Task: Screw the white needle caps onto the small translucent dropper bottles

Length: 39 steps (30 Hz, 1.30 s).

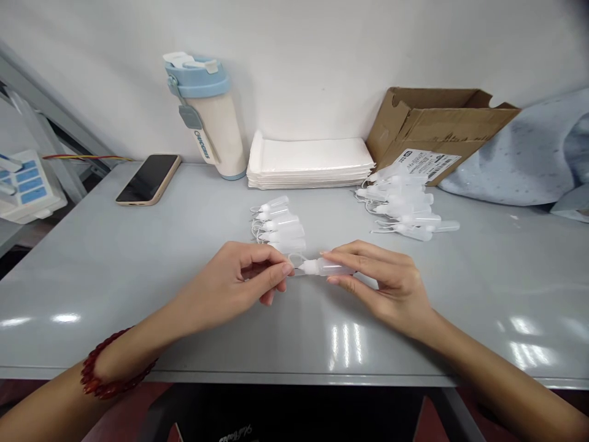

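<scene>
Between my hands lies a small translucent needle-tip squeeze bottle [332, 267], its white nozzle facing left. My right hand [384, 279] has it by the body, thumb below and fingers above. Thumb and index finger of my left hand [251, 276] are pinched together at the needle end, where a thin white cap strap [297, 258] loops; what sits between those fingertips is hidden. Just beyond, a row of several similar bottles [280, 224] lies side by side, nozzles to the left. A looser pile of such bottles [405, 202] rests farther right.
At the back stand a blue and cream tumbler [221, 123], a stack of white padded envelopes [313, 162] and an open cardboard box [437, 126]. A phone [150, 179] lies at the back left. Pale blue fabric [519, 153] is at the right. The grey table's front edge [294, 377] runs below my arms.
</scene>
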{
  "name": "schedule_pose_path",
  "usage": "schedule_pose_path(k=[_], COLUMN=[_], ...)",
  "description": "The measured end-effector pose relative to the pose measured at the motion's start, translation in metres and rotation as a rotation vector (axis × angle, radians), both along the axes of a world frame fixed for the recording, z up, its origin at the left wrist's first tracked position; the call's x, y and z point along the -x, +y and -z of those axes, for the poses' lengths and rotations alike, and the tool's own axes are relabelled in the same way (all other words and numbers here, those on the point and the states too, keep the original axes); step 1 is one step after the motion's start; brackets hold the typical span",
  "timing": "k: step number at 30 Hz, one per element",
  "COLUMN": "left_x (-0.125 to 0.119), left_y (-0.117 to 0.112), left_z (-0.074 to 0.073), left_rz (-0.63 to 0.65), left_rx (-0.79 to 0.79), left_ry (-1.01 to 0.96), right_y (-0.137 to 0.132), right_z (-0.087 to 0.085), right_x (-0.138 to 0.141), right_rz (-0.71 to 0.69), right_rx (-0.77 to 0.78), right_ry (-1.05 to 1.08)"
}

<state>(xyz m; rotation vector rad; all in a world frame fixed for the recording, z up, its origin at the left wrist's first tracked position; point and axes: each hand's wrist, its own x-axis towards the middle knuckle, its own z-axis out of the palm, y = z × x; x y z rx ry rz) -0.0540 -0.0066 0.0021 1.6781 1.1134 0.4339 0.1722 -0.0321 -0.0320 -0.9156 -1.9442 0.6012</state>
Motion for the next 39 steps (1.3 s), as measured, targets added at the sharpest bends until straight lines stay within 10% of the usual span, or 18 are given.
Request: schedule_pose_path(k=[16,25,39], left_x=[0.004,0.02,0.023], left_y=[0.004,0.02,0.026], left_z=[-0.002,-0.01,-0.001], left_rz=[-0.045,0.016,0.11], left_rx=[-0.218,-0.01,-0.042], left_ry=[0.016,0.27,0.376], right_y=[0.0,0.003,0.007], right_z=[0.005,0.014,0.019], right_x=[0.0,0.004,0.012], right_rz=[0.042,0.031,0.065], right_rx=[0.187,0.425,0.341], right_ry=[-0.026,0.026,-0.141])
